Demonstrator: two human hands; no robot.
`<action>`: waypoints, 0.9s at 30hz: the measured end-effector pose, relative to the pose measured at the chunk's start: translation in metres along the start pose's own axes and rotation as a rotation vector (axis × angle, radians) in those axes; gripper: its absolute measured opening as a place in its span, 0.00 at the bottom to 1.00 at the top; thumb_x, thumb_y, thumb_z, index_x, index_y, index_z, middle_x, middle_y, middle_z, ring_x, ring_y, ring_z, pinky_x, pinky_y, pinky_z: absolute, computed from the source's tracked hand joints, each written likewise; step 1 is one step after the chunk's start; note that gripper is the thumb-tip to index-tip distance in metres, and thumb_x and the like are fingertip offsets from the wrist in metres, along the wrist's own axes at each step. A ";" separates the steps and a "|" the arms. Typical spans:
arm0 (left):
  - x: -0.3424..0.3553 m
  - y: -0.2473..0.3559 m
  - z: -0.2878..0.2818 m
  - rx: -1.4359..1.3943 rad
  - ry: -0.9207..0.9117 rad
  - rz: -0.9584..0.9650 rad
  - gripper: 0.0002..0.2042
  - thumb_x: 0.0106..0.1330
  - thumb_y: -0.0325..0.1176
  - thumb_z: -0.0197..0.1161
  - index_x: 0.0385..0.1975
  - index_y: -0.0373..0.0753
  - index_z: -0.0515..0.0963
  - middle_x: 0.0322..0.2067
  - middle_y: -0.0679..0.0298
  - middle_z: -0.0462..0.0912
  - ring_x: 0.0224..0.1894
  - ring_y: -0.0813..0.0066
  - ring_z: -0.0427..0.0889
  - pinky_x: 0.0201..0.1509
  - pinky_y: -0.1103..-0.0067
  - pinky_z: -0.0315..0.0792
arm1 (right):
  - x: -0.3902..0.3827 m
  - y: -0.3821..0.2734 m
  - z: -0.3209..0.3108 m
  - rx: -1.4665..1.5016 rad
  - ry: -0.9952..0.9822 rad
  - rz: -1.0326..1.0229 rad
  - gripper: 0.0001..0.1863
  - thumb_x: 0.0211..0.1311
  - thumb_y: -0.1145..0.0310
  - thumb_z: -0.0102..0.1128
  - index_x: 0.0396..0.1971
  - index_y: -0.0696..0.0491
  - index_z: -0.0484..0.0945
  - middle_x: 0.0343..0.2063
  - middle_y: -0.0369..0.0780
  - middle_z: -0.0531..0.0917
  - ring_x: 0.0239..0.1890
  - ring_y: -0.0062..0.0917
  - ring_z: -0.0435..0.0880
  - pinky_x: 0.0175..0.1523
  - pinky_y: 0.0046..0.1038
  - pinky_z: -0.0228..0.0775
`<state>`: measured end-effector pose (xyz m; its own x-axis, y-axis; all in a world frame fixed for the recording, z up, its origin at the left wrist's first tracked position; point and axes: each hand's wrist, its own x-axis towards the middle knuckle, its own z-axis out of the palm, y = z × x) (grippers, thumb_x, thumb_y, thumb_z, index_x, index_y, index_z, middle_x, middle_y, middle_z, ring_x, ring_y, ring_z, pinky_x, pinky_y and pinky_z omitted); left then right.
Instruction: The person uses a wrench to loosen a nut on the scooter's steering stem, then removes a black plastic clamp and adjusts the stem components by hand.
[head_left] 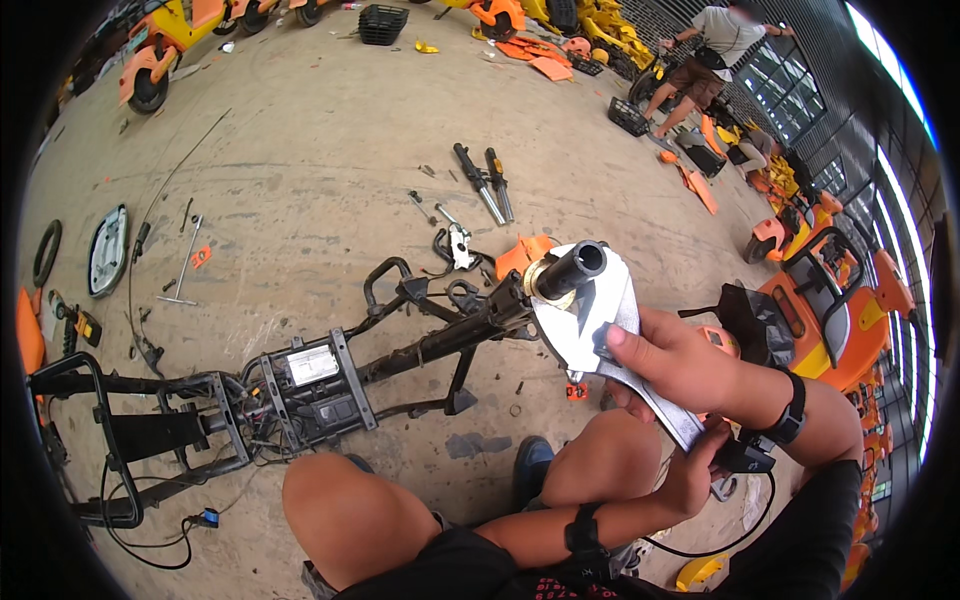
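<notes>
A silver metal bracket (620, 318) is in both my hands, at the front end of a black scooter frame (430, 350). My right hand (675, 365) is closed on its side, thumb pressed along the face. Lower down, my left hand (692, 468) is closed around the bracket's near end. A thick black hollow tube (580, 265) sticks up by the bracket's far end, with a brass-coloured ring (546, 283) beside it. How the tube, ring and bracket join is partly hidden.
On the concrete floor lie two fork legs (487, 185), a T-handle wrench (188, 265), a seat base (108, 250) and a cordless power tool (80, 325). An orange and yellow scooter (835, 310) stands at right. Another person (715, 50) stands at the far right among scooter parts.
</notes>
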<state>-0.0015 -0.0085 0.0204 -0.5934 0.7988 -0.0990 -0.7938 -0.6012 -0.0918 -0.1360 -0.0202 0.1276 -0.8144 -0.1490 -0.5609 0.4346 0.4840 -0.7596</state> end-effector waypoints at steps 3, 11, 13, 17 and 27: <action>0.005 -0.004 -0.009 0.005 -0.052 0.014 0.05 0.73 0.36 0.57 0.37 0.45 0.76 0.24 0.74 0.73 0.20 0.88 0.65 0.24 0.87 0.58 | 0.000 -0.001 0.002 -0.046 0.013 0.000 0.25 0.76 0.49 0.49 0.50 0.60 0.68 0.22 0.38 0.77 0.16 0.18 0.75 0.23 0.20 0.69; 0.001 -0.003 -0.004 -0.005 -0.010 -0.041 0.05 0.72 0.38 0.59 0.38 0.45 0.76 0.26 0.74 0.76 0.22 0.88 0.69 0.24 0.87 0.60 | 0.001 0.006 -0.004 0.004 -0.051 -0.088 0.23 0.77 0.52 0.49 0.50 0.60 0.66 0.22 0.38 0.77 0.17 0.18 0.75 0.24 0.20 0.68; 0.003 -0.005 -0.010 -0.008 -0.060 -0.026 0.05 0.72 0.38 0.59 0.39 0.45 0.77 0.27 0.74 0.77 0.23 0.89 0.70 0.24 0.87 0.60 | 0.001 0.005 -0.004 0.007 -0.060 -0.093 0.23 0.77 0.52 0.48 0.50 0.60 0.66 0.22 0.38 0.77 0.17 0.18 0.75 0.24 0.20 0.68; 0.009 -0.008 -0.023 -0.022 -0.176 -0.018 0.05 0.72 0.37 0.59 0.39 0.46 0.76 0.30 0.74 0.78 0.26 0.89 0.72 0.26 0.87 0.62 | 0.001 0.002 0.002 -0.065 -0.002 -0.058 0.25 0.76 0.49 0.49 0.47 0.60 0.68 0.21 0.37 0.76 0.16 0.18 0.75 0.23 0.20 0.68; 0.003 -0.007 -0.008 0.039 -0.016 0.010 0.04 0.72 0.37 0.57 0.40 0.46 0.75 0.32 0.75 0.76 0.28 0.89 0.70 0.29 0.87 0.62 | -0.001 -0.003 0.002 -0.020 0.031 0.027 0.28 0.75 0.44 0.48 0.46 0.60 0.70 0.21 0.37 0.76 0.16 0.18 0.75 0.23 0.21 0.69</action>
<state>0.0027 -0.0020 0.0124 -0.6028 0.7935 -0.0835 -0.7925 -0.6076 -0.0523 -0.1359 -0.0230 0.1295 -0.8141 -0.1086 -0.5705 0.4493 0.5046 -0.7372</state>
